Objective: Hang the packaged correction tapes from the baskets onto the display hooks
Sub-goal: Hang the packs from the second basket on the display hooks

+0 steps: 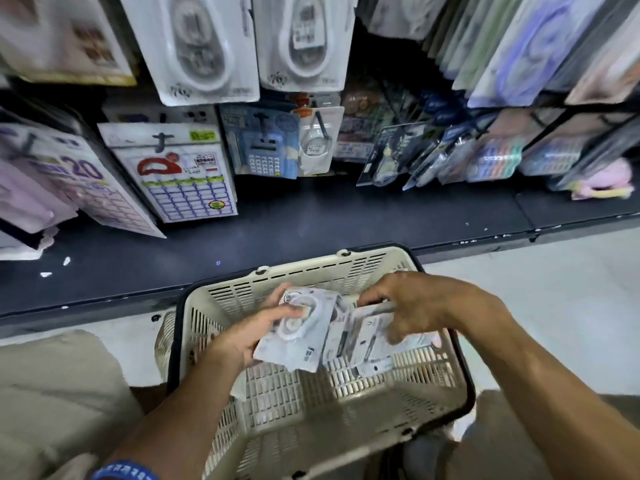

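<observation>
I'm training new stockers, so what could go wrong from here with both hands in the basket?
The left hand holds a stack of correction tape packs by one edge; the stack could fan out and fall. The right hand grips more packs over the basket, and the picture is blurred there, so a pack might slip.

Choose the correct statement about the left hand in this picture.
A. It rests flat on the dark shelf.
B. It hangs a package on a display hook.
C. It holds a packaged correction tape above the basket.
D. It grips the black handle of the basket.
C: the left hand grips a packaged correction tape over the cream basket, with its thumb on the front of the pack, far from the hooks above.
</observation>
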Demonstrator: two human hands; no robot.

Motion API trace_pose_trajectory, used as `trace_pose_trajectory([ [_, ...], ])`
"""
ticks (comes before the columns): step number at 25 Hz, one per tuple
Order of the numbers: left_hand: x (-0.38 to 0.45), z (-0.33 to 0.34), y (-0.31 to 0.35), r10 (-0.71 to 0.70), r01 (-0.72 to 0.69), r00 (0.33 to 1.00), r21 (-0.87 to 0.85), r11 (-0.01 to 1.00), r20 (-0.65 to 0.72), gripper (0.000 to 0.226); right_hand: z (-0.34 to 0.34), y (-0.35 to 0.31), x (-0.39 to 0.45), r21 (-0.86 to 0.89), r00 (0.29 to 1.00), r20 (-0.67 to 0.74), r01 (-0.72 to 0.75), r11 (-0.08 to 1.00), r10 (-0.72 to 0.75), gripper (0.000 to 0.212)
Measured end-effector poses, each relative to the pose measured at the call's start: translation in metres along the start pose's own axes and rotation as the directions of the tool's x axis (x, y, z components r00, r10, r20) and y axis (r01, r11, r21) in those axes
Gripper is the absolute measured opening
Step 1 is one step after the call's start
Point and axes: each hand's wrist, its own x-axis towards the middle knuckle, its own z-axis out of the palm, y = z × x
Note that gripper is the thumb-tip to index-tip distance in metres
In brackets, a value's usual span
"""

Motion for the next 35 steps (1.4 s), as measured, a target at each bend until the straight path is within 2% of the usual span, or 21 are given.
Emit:
trace_pose_trajectory([
  [2,-0.008,0.029,0.014,0.048,-0.052,0.997,0.072,0.996,0.063,0.083,-0.034,0.003,-0.044,-0.014,0.986,-0.166,-0.012,1.000,0.010,0.040],
  [4,-0.018,0.065,0.037,0.108,-0.122,0.981,0.080,0.989,0.162,0.065,-0.054,-0.007,-0.075,-0.058,0.880,-0.462,0.095,0.994,-0.111,0.047],
  [6,-0.033,0.101,0.072,0.189,-0.209,0.959,0.075,0.975,0.209,0.038,-0.058,-0.020,-0.089,-0.215,0.649,-0.686,0.250,0.944,-0.329,0.060],
  [8,-0.059,0.122,0.113,0.289,-0.305,0.937,0.054,0.951,0.196,0.027,-0.056,-0.032,-0.086,-0.461,0.399,-0.757,0.235,0.856,-0.518,0.067],
  [10,-0.089,0.127,0.146,0.315,-0.321,0.925,-0.008,0.947,0.214,0.040,-0.060,-0.042,-0.082,-0.570,0.223,-0.769,0.186,0.800,-0.599,0.061],
  [11,-0.103,0.128,0.160,0.316,-0.324,0.922,-0.003,0.946,0.223,0.056,-0.062,-0.047,-0.080,-0.584,0.181,-0.768,0.196,0.788,-0.614,0.057],
  [12,-0.117,0.125,0.169,0.324,-0.335,0.920,0.013,0.942,0.219,0.064,-0.065,-0.053,-0.079,-0.588,0.179,-0.758,0.229,0.776,-0.627,0.054],
  [13,-0.129,0.130,0.180,0.325,-0.344,0.921,0.061,0.937,0.213,0.060,-0.067,-0.058,-0.080,-0.582,0.205,-0.740,0.283,0.763,-0.641,0.054],
  [16,-0.156,0.141,0.199,0.308,-0.358,0.927,0.258,0.897,0.215,0.013,-0.077,-0.064,-0.094,-0.419,0.350,-0.711,0.485,0.767,-0.610,0.071],
  [17,-0.160,0.140,0.204,0.365,-0.408,0.912,0.318,0.856,0.188,0.009,-0.081,-0.063,-0.101,-0.293,0.383,-0.732,0.570,0.767,-0.564,0.078],
  [18,-0.164,0.141,0.211,0.422,-0.453,0.891,0.301,0.839,0.166,0.003,-0.085,-0.063,-0.106,-0.136,0.383,-0.787,0.657,0.742,-0.483,0.075],
  [19,-0.170,0.140,0.215,0.477,-0.503,0.864,0.222,0.835,0.164,0.016,-0.089,-0.065,-0.110,0.026,0.350,-0.872,0.730,0.683,-0.341,0.065],
  [20,-0.176,0.141,0.217,0.514,-0.536,0.843,0.175,0.826,0.159,0.025,-0.092,-0.067,-0.108,0.167,0.309,-0.942,0.770,0.616,-0.131,0.053],
  [21,-0.179,0.143,0.217,0.550,-0.571,0.821,0.176,0.802,0.152,0.026,-0.093,-0.070,-0.103,0.323,0.326,-0.940,0.765,0.557,0.098,0.043],
  [22,-0.180,0.143,0.212,0.581,-0.595,0.803,0.208,0.776,0.131,0.025,-0.091,-0.073,-0.095,0.491,0.411,-0.871,0.733,0.472,0.267,0.038],
  [24,-0.175,0.150,0.206,0.611,-0.613,0.784,0.291,0.735,0.108,0.025,-0.087,-0.075,-0.079,0.694,0.568,-0.714,0.652,0.306,0.409,0.029],
  [26,-0.169,0.154,0.202,0.621,-0.614,0.778,0.317,0.723,0.091,0.029,-0.086,-0.071,-0.068,0.745,0.604,-0.653,0.619,0.248,0.457,0.024],
  [29,-0.166,0.153,0.196,0.614,-0.595,0.788,0.306,0.743,0.040,0.032,-0.088,-0.063,-0.062,0.795,0.648,-0.572,0.589,0.145,0.503,0.030],
  [31,-0.162,0.151,0.196,0.618,-0.586,0.785,0.265,0.765,-0.048,0.019,-0.091,-0.056,-0.065,0.847,0.754,-0.464,0.531,-0.015,0.464,0.027],
  [32,-0.161,0.149,0.195,0.611,-0.581,0.785,0.221,0.783,-0.099,0.018,-0.092,-0.050,-0.069,0.870,0.801,-0.425,0.490,-0.053,0.422,0.022],
  [35,-0.164,0.141,0.197,0.608,-0.597,0.774,0.115,0.794,-0.178,0.021,-0.095,-0.034,-0.081,0.928,0.906,-0.372,0.365,0.071,0.200,0.039],
])
